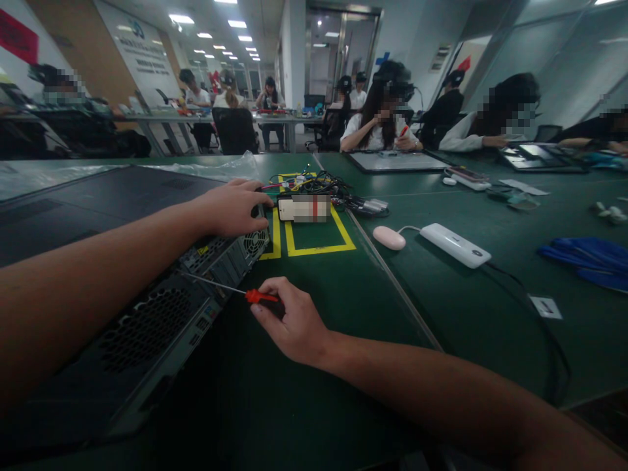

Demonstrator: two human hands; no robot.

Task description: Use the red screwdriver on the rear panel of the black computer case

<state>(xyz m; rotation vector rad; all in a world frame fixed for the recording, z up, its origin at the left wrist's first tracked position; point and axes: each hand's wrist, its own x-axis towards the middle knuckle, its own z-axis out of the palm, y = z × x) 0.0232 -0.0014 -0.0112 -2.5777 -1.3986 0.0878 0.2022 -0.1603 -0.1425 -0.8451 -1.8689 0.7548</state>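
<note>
A black desktop computer case (pixel 118 196) lies at the left, its rear panel with vents, ports and a small fan grille turned toward me. My left hand (pixel 233 208) rests on the case's far corner, fingers spread over the edge and thumb near the fan grille. In my right hand (pixel 294 320) is a screwdriver (pixel 255 296), its red handle held between thumb and fingers. The long thin shaft points left, and its tip meets the rear panel near the expansion slots. My left forearm covers part of the case top.
Bundled cables (pixel 321 183) and a phone (pixel 289 209) lie by a yellow-taped rectangle (pixel 321 250). To the right are a pink oval object (pixel 389 238), a white power bank (pixel 454 245) with a cable, and blue fabric (pixel 589 258). Clear plastic sheeting (pixel 216 169) lies behind the case. People sit opposite.
</note>
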